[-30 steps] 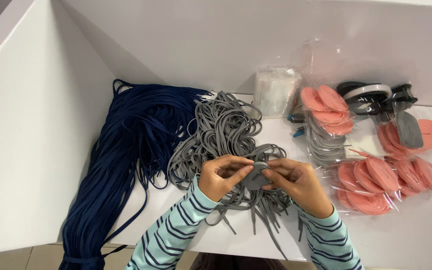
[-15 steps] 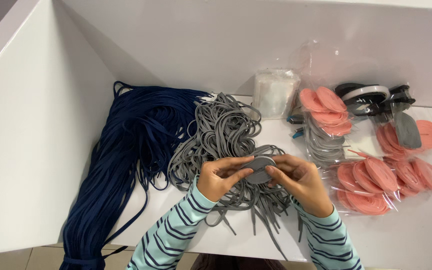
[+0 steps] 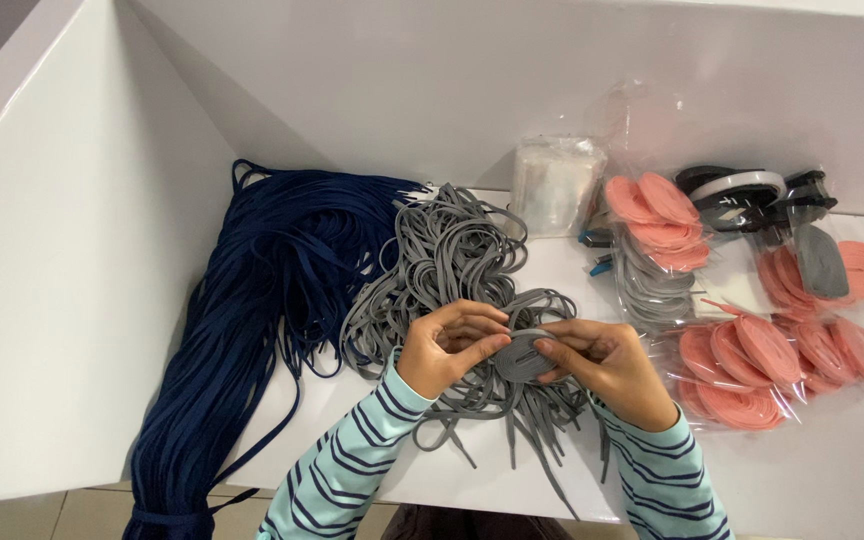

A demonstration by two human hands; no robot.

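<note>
My left hand [image 3: 445,350] and my right hand [image 3: 602,362] meet over the white table [image 3: 832,480], both pinching a small flat coil of grey shoelace [image 3: 518,356] between fingertips and thumbs. The coil sits above a loose heap of grey shoelaces [image 3: 452,270] whose tipped ends trail toward the table's near edge. Both sleeves are striped light blue and dark.
A big bundle of dark blue laces [image 3: 252,300] spills off the table's left edge. Right of my hands lie clear bags of coiled pink laces [image 3: 752,360], more pink coils [image 3: 657,225], grey coils [image 3: 652,290], a stack of clear bags [image 3: 552,185] and black-and-white items [image 3: 752,190]. White walls stand behind and left.
My hands have stayed in place, turning and wrapping the grey coil between the fingers; the coil now lies flatter and a little lower between both hands.
</note>
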